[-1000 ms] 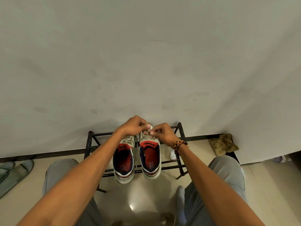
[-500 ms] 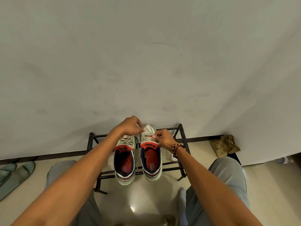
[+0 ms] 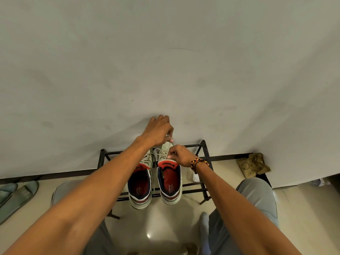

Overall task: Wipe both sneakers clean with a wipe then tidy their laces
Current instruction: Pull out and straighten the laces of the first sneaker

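head view: two pale sneakers sit side by side on a black metal shoe rack (image 3: 206,184) against the wall, heels toward the person. the left hand (image 3: 158,130) is raised above the right sneaker (image 3: 170,183) with thumb and forefinger pinching a lace end (image 3: 168,135) pulled up taut. the right hand (image 3: 179,155) is lower, at the tongue, its fingertips pinched on the lace there, though what exactly it grips is too small to tell. the left sneaker (image 3: 140,183) is untouched, its laces (image 3: 147,157) lying loose.

the lace looks like thin, soft cord, limp and light, likely to slip unless held near its end; the sneaker itself seems light, with a stiff rubbery sole and padded red and navy lining, so it may shift on the thin rails if tugged hard.

a crumpled brown bag (image 3: 253,165) lies on the floor to the right, grey slippers (image 3: 16,196) to the left.
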